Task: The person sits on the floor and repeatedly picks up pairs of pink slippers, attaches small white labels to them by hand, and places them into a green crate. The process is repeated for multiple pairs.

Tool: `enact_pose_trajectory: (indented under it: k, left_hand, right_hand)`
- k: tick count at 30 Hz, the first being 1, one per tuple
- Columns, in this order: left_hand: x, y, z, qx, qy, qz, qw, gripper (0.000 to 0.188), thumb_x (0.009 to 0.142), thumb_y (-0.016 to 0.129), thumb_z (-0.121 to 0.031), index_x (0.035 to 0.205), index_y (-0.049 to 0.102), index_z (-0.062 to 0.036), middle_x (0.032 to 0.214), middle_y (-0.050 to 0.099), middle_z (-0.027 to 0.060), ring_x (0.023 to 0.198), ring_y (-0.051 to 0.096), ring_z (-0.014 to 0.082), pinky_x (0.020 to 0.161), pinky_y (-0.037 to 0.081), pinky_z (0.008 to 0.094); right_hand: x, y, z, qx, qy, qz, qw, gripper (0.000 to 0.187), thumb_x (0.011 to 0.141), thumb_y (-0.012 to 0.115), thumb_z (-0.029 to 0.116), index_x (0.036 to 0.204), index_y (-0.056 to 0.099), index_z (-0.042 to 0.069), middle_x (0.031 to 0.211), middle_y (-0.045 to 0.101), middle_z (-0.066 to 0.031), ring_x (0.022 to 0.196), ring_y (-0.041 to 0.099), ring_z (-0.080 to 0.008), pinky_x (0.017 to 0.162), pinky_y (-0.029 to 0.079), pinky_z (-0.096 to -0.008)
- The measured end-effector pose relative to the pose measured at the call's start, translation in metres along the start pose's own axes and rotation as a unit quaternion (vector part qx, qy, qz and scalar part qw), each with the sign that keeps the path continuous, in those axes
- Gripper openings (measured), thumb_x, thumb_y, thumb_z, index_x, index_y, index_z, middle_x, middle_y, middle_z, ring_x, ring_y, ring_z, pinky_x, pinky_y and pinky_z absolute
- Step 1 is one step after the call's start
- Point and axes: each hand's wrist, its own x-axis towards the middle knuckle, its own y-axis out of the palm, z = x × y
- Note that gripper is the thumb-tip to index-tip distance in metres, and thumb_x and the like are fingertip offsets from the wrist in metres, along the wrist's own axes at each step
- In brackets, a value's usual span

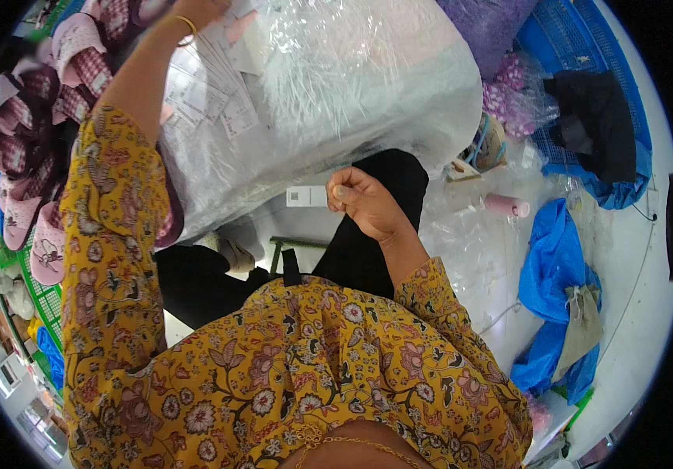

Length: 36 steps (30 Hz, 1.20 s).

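Clear plastic wraps the soft-looking bundle (pixel 407 86); paper slips (pixel 219 86) lie on it near the left hand (pixel 202 9), whose grip I cannot tell. By the bundle's near edge, the right hand (pixel 372 207) pinches a white tag (pixel 304 196), probably light and bendable, best held by an edge.

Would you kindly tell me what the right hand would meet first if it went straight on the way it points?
The right hand would probably meet the near side of the clear plastic-wrapped bundle first, though depth is unclear and it might pass underneath.
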Motion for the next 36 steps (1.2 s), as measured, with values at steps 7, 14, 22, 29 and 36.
enact_pose_trajectory:
  k: [7,14,22,29,36]
  left_hand:
    - [0.001,-0.019,-0.03,-0.021,0.04,0.03,0.999,0.037,0.087,0.054,-0.033,0.107,0.067,-0.0039,0.098,0.068,0.0214,0.093,0.064,0.0367,0.085,0.049,0.0453]
    - [-0.007,-0.017,-0.026,-0.052,0.038,-0.013,0.998,0.034,0.085,0.057,-0.029,0.105,0.067,-0.0031,0.092,0.069,0.0178,0.084,0.067,0.0308,0.077,0.051,0.0395]
    - [0.002,-0.015,-0.018,-0.14,-0.083,-0.041,0.986,0.035,0.078,0.072,-0.03,0.091,0.066,0.0023,0.08,0.07,0.0137,0.06,0.067,0.0212,0.062,0.053,0.0373]
    - [-0.004,-0.014,-0.012,-0.291,-0.139,-0.064,0.944,0.034,0.081,0.074,-0.028,0.091,0.063,0.0024,0.076,0.069,0.0098,0.058,0.068,0.0215,0.057,0.054,0.033]
    - [0.016,0.013,0.036,-0.468,-0.075,-0.013,0.88,0.031,0.093,0.058,-0.027,0.09,0.063,0.0038,0.083,0.069,0.0112,0.064,0.069,0.0227,0.056,0.055,0.0327]
  right_hand:
    - [-0.009,-0.003,0.006,0.054,-0.022,0.0,0.998,0.006,0.092,0.063,0.013,0.095,0.059,0.009,0.082,0.053,-0.0012,0.075,0.05,-0.0126,0.074,0.042,-0.0317]
    - [-0.01,-0.007,0.01,0.135,-0.046,0.053,0.988,0.006,0.093,0.063,0.013,0.097,0.061,0.01,0.083,0.052,-0.0008,0.076,0.047,-0.0122,0.074,0.041,-0.0309]
    - [-0.021,-0.008,0.018,0.189,-0.06,0.078,0.977,0.009,0.092,0.065,0.015,0.097,0.06,0.009,0.085,0.048,0.0008,0.074,0.043,-0.0099,0.074,0.04,-0.0282]
    - [-0.023,-0.008,0.021,0.204,-0.071,0.095,0.972,0.008,0.094,0.063,0.015,0.099,0.062,0.009,0.084,0.05,-0.0002,0.075,0.045,-0.0114,0.074,0.04,-0.0295]
    - [-0.033,-0.007,0.027,0.227,-0.079,0.099,0.966,0.009,0.093,0.063,0.015,0.098,0.059,0.008,0.084,0.048,0.0,0.073,0.044,-0.0108,0.072,0.041,-0.0288]
